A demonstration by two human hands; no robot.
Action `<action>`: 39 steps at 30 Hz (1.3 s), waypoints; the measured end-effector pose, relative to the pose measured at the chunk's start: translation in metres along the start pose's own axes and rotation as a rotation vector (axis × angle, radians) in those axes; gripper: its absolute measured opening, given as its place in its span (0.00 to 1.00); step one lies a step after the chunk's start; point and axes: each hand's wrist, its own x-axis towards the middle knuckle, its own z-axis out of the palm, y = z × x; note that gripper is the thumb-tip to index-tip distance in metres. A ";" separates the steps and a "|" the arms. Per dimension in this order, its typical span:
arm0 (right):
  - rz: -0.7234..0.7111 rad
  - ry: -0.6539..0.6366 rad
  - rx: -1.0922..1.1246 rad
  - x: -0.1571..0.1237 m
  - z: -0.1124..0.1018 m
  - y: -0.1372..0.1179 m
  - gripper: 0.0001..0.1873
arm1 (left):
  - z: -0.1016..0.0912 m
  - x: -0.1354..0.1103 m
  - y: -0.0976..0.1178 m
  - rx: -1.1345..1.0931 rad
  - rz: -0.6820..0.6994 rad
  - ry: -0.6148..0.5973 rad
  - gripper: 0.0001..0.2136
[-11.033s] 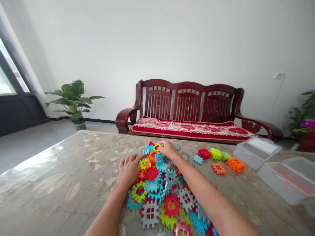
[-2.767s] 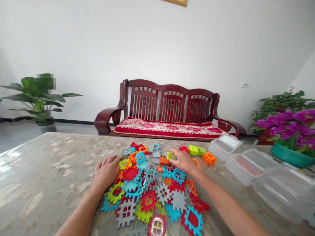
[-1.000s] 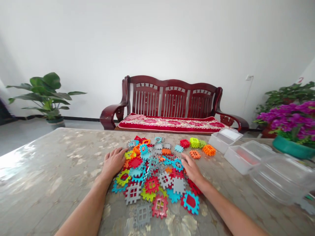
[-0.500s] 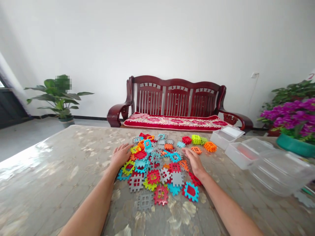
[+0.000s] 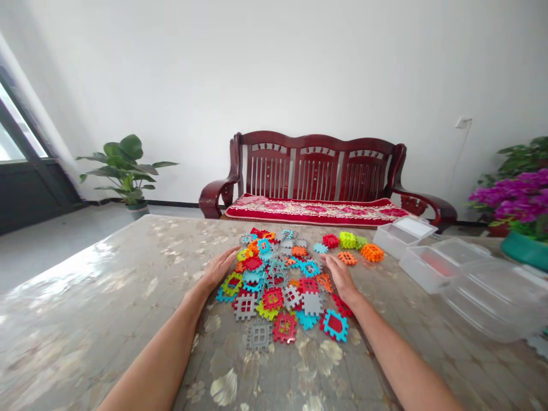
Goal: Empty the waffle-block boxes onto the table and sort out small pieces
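A loose heap of flat plastic interlocking tiles with toothed edges, in red, blue, grey, orange and lime, is spread on the table between my hands. My left hand [image 5: 219, 268] rests at the heap's left side, fingers stretched out, beside a lime tile [image 5: 232, 283]. On the right side my right hand [image 5: 340, 278] lies with extended fingers near an orange tile [image 5: 325, 282]. Neither hand holds anything. Nearest me are a grey window tile [image 5: 259, 334], a red tile [image 5: 285, 327] and a blue-edged tile [image 5: 334, 325].
Small stacks of tiles, including a lime stack [image 5: 347, 240] and an orange stack [image 5: 372, 252], stand behind my right hand. Clear plastic boxes [image 5: 422, 274] line the right of the patterned table [image 5: 141, 297]. Beyond it is a wooden bench [image 5: 314, 171]; purple flowers [image 5: 514, 197] stand far right.
The view has turned slightly left, so everything sits further right in the picture. My left hand looks tilted more on its edge; the tiles keep their arrangement.
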 end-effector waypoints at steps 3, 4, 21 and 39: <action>0.006 -0.027 -0.002 -0.002 -0.002 -0.005 0.34 | -0.004 -0.011 0.005 -0.078 0.024 -0.064 0.33; 0.010 -0.058 0.008 -0.003 -0.005 -0.008 0.33 | -0.005 -0.015 0.006 -0.064 0.033 -0.088 0.34; -0.178 -0.189 -0.749 -0.037 0.029 -0.018 0.31 | 0.059 -0.104 0.088 0.380 0.591 -0.178 0.36; -0.212 -0.146 -0.530 0.002 0.012 -0.002 0.29 | 0.036 -0.049 0.092 0.355 0.551 0.115 0.19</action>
